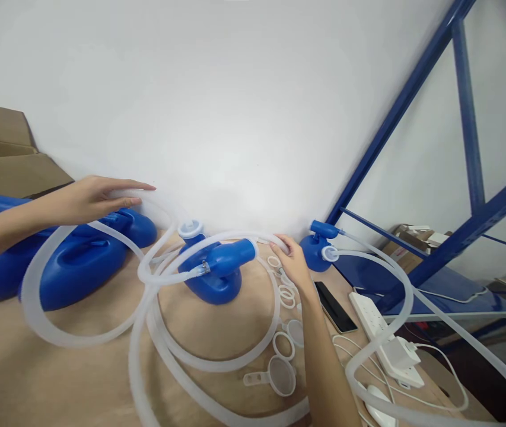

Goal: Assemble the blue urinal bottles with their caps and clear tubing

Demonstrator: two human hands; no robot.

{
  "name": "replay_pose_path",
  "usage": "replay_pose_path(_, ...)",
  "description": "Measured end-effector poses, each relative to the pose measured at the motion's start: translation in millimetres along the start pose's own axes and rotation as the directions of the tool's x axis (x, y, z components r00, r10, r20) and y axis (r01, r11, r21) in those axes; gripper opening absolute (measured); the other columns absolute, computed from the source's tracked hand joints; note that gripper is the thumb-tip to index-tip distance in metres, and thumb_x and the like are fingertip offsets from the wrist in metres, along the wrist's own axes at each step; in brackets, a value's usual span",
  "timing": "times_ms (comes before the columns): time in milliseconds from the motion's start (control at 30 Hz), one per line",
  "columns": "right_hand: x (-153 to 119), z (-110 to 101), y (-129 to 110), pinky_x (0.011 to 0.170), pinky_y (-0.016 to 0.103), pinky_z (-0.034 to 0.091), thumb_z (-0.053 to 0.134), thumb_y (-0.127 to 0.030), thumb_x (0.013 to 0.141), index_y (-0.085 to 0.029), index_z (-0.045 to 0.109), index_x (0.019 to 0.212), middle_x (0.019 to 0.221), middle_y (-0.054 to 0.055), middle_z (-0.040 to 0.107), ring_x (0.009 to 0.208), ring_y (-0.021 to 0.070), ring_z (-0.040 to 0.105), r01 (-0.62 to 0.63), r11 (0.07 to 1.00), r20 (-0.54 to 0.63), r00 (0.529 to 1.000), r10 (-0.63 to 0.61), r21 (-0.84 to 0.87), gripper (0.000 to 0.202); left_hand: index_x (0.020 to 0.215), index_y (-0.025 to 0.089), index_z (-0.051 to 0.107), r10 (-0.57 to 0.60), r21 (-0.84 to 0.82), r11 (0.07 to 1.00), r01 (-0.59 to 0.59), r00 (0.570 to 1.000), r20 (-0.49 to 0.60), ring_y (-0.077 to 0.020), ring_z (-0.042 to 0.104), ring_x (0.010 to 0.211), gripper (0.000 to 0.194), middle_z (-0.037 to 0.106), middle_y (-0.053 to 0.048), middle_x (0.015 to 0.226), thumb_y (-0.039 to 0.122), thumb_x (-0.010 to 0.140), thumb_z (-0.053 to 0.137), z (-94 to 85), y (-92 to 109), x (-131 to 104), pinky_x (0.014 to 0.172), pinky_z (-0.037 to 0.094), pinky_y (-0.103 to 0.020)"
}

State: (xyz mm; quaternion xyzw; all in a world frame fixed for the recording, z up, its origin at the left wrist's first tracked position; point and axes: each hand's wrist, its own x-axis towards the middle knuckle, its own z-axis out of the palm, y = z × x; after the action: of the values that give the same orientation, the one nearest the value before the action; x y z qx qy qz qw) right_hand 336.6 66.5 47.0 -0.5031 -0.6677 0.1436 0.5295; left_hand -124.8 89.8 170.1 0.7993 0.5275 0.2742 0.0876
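Left hand [95, 198] extended flat, fingers straight and together, resting on the top of a translucent white hose [34, 308] where the loop arches over a large blue vessel [79, 261] at the left of the wooden table [217, 332]. Right hand [290, 258] curled around a second run of translucent hose [274, 296], fingers wrapped over it just right of the spout of the middle blue vessel [215, 273]; tightness of that grip not discernible. Several hose loops overlapping on the table between the two hands, crossing in front of the middle vessel. White cap [191, 228] seated on the middle vessel's upright neck. Third, smaller blue vessel [315, 249] against the wall just beyond the right hand, with its own hose [406, 296] curving off to the right. Loose white rings [286, 295] and strainer-like caps [282, 375] lying beside the right forearm. Black phone [335, 306], white power strip [371, 311] and white adapter [397, 354] near the table's right edge. Blue shelf frame [470, 148] at right; cardboard boxes [3, 154] at far left.
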Motion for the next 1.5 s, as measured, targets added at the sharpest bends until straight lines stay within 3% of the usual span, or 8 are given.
replay_pose_path(167,2.3,-20.4,-2.7,0.095,0.042,0.053,0.064,-0.052,0.090,-0.019,0.074,0.103,0.103,0.009,0.073,0.100,0.0269,0.067,-0.010,1.000,-0.210,0.978,0.015,0.028,0.037,0.140,0.022,0.062,-0.127,-0.140,0.983,0.115,0.989,-0.076,-0.0114,0.047,0.062,0.075,0.062,0.003,0.073,0.072,0.083,0.061,2.6,4.0,-5.5,0.061,0.043,-0.022)
replay_pose_path(333,0.8,-30.4,9.5,0.096,0.044,0.051,0.060,-0.058,0.091,-0.020,0.074,0.106,0.108,0.010,0.075,0.103,0.0292,0.067,-0.048,0.989,-0.154,0.988,0.026,-0.141,0.043,0.137,0.015,0.061,-0.160,-0.262,0.959,0.105,0.967,-0.199,-0.0106,0.042,0.061,0.078,0.046,0.004,0.064,0.073,0.086,0.059,-5.3,17.9,-10.5,0.063,0.045,-0.026)
replay_pose_path(633,0.3,-25.0,28.6,0.090,0.043,0.049,0.050,-0.059,0.094,-0.020,0.074,0.110,0.103,0.011,0.078,0.097,0.0321,0.068,-0.157,0.940,-0.150,0.982,0.116,-0.301,0.048,0.115,0.013,0.060,-0.164,-0.281,0.958,0.059,0.915,-0.369,-0.0062,0.042,0.064,0.059,0.051,0.002,0.078,0.068,0.094,0.054,-17.7,1.0,-24.9,0.065,0.040,-0.023)
replay_pose_path(767,-3.6,-11.0,36.0,0.094,0.047,0.049,0.048,-0.052,0.097,-0.021,0.074,0.112,0.109,0.011,0.077,0.101,0.0329,0.069,-0.101,0.919,-0.001,0.994,0.109,-0.382,0.043,0.105,0.014,0.058,-0.163,-0.317,0.948,0.023,0.891,-0.424,-0.0067,0.041,0.062,0.051,0.052,0.001,0.078,0.064,0.096,0.055,-16.1,4.1,-31.5,0.063,0.036,-0.024)
replay_pose_path(900,-5.9,9.7,46.7,0.101,0.048,0.050,0.052,-0.054,0.096,-0.021,0.072,0.117,0.118,0.011,0.076,0.109,0.0314,0.069,-0.091,0.974,0.142,0.982,0.122,-0.207,0.044,0.097,0.017,0.055,-0.167,-0.360,0.933,-0.004,0.880,-0.444,-0.0069,0.040,0.059,0.044,0.050,0.002,0.076,0.060,0.096,0.056,-12.6,8.3,-32.6,0.060,0.036,-0.025)
replay_pose_path(1100,-8.2,29.6,49.5,0.120,0.049,0.037,0.053,-0.060,0.095,-0.021,0.060,0.141,0.148,0.013,0.060,0.136,0.0305,0.056,-0.135,0.989,0.238,0.960,0.147,-0.067,0.061,0.091,0.020,0.059,-0.140,-0.562,0.799,-0.214,0.843,-0.520,-0.0071,0.043,0.046,0.054,0.054,0.003,0.067,0.070,0.078,0.078,12.0,-17.5,-25.1,0.043,0.035,-0.023)
replay_pose_path(1367,-29.7,69.8,-1.3,0.129,0.060,0.007,0.082,-0.072,0.069,-0.026,0.035,0.161,0.173,0.015,0.020,0.162,0.0377,0.005,0.129,0.981,0.413,0.909,-0.058,-0.145,0.114,0.089,0.021,0.056,-0.187,-0.713,0.672,-0.201,0.885,-0.426,-0.0062,0.044,0.042,0.057,0.055,0.006,0.062,0.070,0.074,0.081,48.8,-18.8,-23.9,0.040,0.036,-0.021)
replay_pose_path(1500,-43.9,96.2,-28.5,0.128,0.056,0.022,0.092,-0.066,0.058,-0.024,0.013,0.165,0.168,0.019,0.028,0.158,0.0360,0.022,-0.017,0.992,0.350,0.936,-0.029,0.128,0.139,0.092,0.021,0.054,-0.211,-0.746,0.647,-0.155,0.904,-0.371,-0.0063,0.045,0.043,0.055,0.056,0.007,0.064,0.069,0.079,0.077,60.9,-17.1,-27.6,0.040,0.036,-0.020)
